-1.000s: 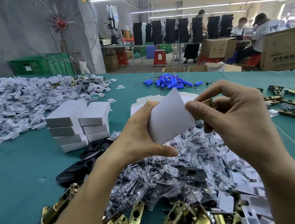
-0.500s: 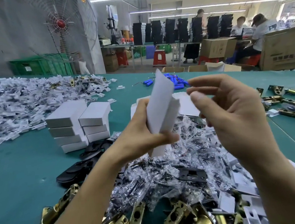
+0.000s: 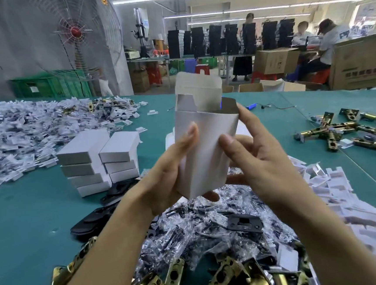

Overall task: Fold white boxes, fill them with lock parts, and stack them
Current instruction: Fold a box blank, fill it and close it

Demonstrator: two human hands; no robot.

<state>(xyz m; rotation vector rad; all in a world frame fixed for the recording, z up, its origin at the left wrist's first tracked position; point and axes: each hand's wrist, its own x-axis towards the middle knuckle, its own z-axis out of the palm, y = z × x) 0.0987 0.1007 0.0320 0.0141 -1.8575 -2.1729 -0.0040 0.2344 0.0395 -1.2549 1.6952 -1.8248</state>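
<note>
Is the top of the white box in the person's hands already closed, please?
No, the white box, gripped by the left hand and right hand, has its lid flap standing upright and open.

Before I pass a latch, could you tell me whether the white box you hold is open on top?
Open: the white box, upright between the left hand and right hand, has its top flaps standing up, unfolded.

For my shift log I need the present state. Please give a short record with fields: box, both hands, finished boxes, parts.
box: white box, upright, top flaps open
left hand: left hand grips its left side
right hand: right hand grips its right side
finished: two stacks of closed boxes on the green table, left of the hands
parts: bagged parts below the hands; brass latches nearest
</note>
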